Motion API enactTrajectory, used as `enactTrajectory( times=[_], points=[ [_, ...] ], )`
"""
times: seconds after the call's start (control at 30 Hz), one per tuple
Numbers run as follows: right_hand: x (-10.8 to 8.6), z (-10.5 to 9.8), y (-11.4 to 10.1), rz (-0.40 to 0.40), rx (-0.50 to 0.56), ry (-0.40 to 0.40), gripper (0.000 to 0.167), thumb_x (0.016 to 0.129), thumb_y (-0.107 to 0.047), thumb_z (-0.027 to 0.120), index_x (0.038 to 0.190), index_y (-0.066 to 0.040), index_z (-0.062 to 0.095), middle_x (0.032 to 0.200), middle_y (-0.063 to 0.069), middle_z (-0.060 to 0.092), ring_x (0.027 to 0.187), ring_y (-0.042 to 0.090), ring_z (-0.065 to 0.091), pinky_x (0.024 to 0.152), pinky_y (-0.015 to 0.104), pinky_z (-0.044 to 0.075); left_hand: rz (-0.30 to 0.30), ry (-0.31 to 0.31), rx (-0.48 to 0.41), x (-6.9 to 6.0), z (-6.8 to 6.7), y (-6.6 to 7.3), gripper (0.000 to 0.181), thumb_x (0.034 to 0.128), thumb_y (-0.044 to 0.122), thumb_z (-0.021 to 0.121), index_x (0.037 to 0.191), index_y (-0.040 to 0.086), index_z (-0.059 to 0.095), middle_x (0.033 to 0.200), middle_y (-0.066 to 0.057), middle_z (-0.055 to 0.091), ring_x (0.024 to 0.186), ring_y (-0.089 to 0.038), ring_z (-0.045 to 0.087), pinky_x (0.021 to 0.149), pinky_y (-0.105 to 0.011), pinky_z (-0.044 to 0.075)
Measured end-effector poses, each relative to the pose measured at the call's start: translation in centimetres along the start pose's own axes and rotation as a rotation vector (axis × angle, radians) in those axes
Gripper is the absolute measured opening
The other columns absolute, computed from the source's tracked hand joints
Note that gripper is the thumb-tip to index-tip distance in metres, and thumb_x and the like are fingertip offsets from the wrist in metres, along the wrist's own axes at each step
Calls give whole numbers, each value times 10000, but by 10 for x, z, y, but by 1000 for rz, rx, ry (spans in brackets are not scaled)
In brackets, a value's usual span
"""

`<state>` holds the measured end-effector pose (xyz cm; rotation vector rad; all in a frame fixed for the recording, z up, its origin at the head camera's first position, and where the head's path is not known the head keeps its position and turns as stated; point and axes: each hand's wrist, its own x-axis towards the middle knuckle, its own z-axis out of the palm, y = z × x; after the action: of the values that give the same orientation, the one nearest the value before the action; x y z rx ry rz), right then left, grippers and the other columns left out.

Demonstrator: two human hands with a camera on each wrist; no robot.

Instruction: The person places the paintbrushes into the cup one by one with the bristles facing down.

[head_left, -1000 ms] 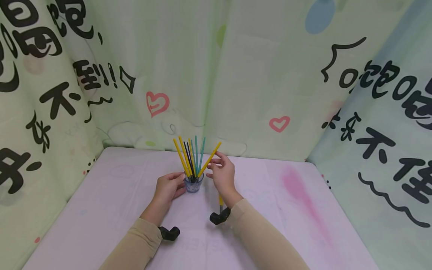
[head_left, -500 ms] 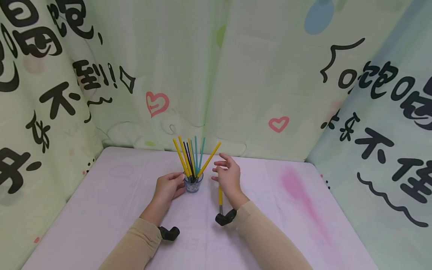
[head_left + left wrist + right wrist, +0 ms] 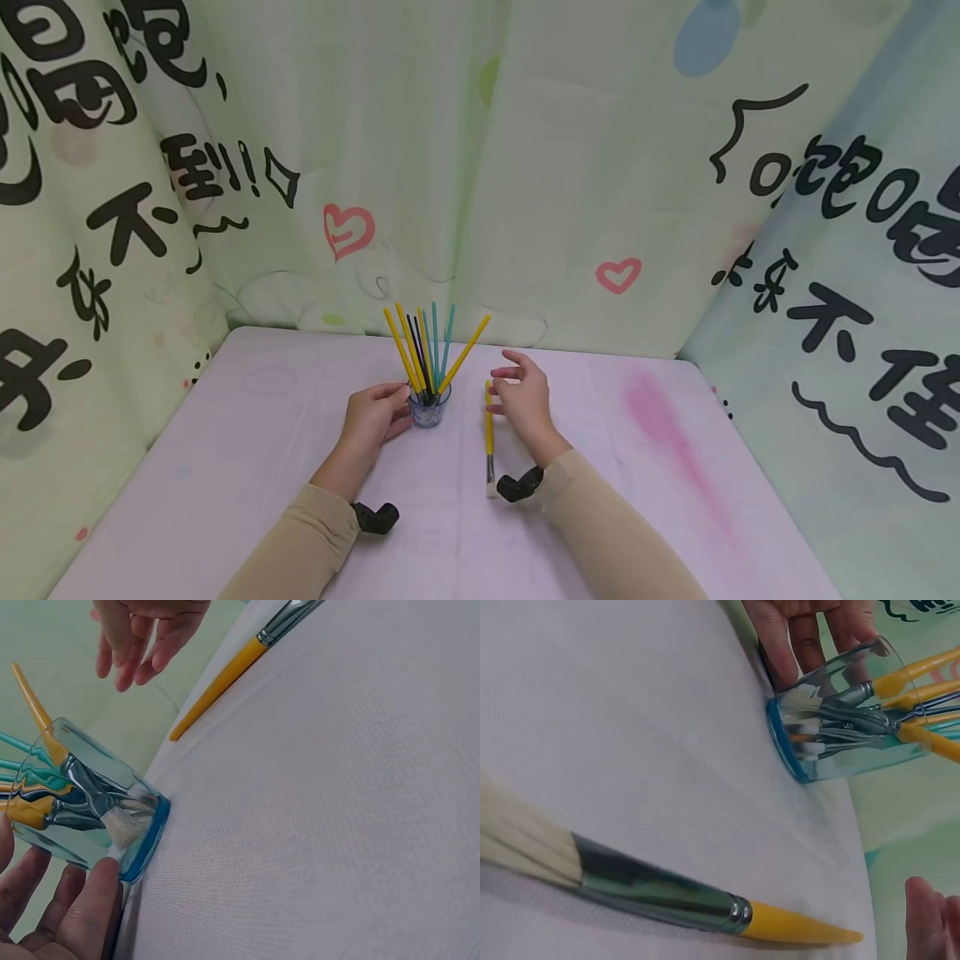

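A clear glass cup with a blue base (image 3: 430, 417) stands on the table, holding several paintbrushes (image 3: 420, 354) bristles down, with yellow, dark and teal handles. My left hand (image 3: 372, 415) grips the cup's left side, thumb near the rim; the left wrist view shows its fingers against the glass (image 3: 155, 832). To the cup's right a loose paintbrush (image 3: 490, 433) lies on the cloth, yellow handle pointing away. In the right wrist view its pale bristles and metal ferrule (image 3: 656, 889) are close up. My right hand (image 3: 527, 407) hovers beside this handle, fingers loosely bent, holding nothing.
A pale pink cloth covers the table (image 3: 300, 483), with a darker pink streak (image 3: 678, 442) on the right. Printed curtains (image 3: 547, 183) hang behind the table and along both sides. Each wrist carries a black camera mount (image 3: 377, 518).
My right hand has moved right and slightly down, away from the leaning yellow brush in the cup, uncovering more of the loose paintbrush. The left hand and cup stay put.
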<state>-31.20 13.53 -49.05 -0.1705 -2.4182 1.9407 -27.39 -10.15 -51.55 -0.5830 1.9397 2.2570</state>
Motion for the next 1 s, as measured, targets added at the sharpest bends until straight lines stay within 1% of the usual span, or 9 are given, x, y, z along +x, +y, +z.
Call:
enactTrajectory(
  times=[0.2, 0.37, 0.47, 0.63, 0.73, 1.0],
  points=[
    [2, -7, 6, 45, -59, -20, 540, 1017, -25, 638, 1533, -161, 550, 1259, 207, 707, 971, 351, 761, 711, 420, 704, -1, 3, -1, -1, 0, 0, 309, 1059, 202, 693, 1316, 35, 733, 1319, -181, 698, 1061, -241, 702, 990, -430, 661],
    [2, -11, 7, 77, -123, -42, 601, 981, 30, 656, 1551, -119, 535, 1218, 204, 703, 920, 329, 755, 714, 439, 704, -3, 5, 4, -1, 0, 0, 309, 1060, 206, 692, 1319, 43, 735, 1321, -183, 698, 1078, -250, 700, 995, -433, 659],
    [3, -11, 8, 106, -179, -50, 616, 966, 37, 685, 1547, -108, 542, 1172, 180, 707, 869, 287, 741, 684, 408, 700, -2, 5, 6, -1, 0, 0, 310, 1060, 208, 692, 1321, 44, 733, 1320, -183, 699, 1079, -250, 700, 997, -433, 659],
    [5, -11, 9, 173, -260, -60, 600, 960, -9, 765, 1518, -113, 571, 1088, 131, 701, 808, 217, 712, 635, 327, 681, 0, 6, 7, -2, 0, 1, 309, 1060, 205, 691, 1319, 41, 733, 1306, -179, 702, 1073, -249, 698, 997, -434, 658],
    [5, -10, 10, 205, -301, -72, 590, 943, -31, 798, 1489, -117, 591, 1053, 115, 692, 766, 200, 700, 607, 303, 666, 2, 4, 4, -3, -1, 1, 311, 1060, 206, 694, 1316, 33, 732, 1290, -175, 704, 1066, -246, 697, 993, -434, 660],
    [4, -4, 12, 246, -388, -113, 595, 894, -69, 858, 1433, -89, 608, 1001, 127, 685, 584, 164, 668, 567, 272, 646, 2, 5, -3, -2, 0, 1, 312, 1059, 201, 697, 1315, 26, 730, 1292, -167, 699, 1061, -240, 699, 987, -430, 664]
  ],
)
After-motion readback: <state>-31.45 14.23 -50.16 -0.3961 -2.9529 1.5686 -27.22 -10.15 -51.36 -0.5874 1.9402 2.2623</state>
